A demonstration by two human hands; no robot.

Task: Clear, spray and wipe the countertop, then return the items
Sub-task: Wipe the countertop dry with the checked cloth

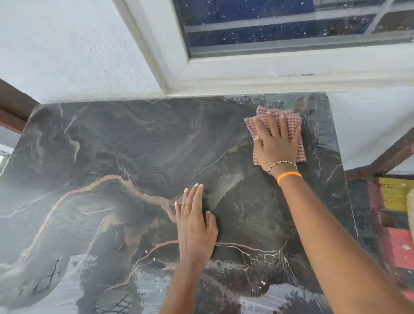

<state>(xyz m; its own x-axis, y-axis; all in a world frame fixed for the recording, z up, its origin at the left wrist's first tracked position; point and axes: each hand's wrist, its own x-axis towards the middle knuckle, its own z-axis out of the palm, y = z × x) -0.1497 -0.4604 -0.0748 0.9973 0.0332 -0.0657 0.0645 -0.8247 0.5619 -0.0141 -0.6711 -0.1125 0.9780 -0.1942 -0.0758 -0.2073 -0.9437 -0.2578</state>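
A dark marbled countertop (103, 153) with pale and brown veins fills most of the view. At its far right corner lies a red-and-white checked cloth (261, 116). My right hand (278, 140) presses flat on the cloth with straight, spread fingers; an orange band and a bead bracelet circle that wrist. My left hand (195, 224) rests flat on the bare counter near the middle, fingers straight and together, holding nothing. Wet streaks show on the stone around the cloth.
A white window frame (181, 69) and a pale wall run along the counter's far edge. To the right, past the counter's edge, stands a dark wooden shelf frame (389, 161) with red and yellow items inside. A brown rail sits at the far left.
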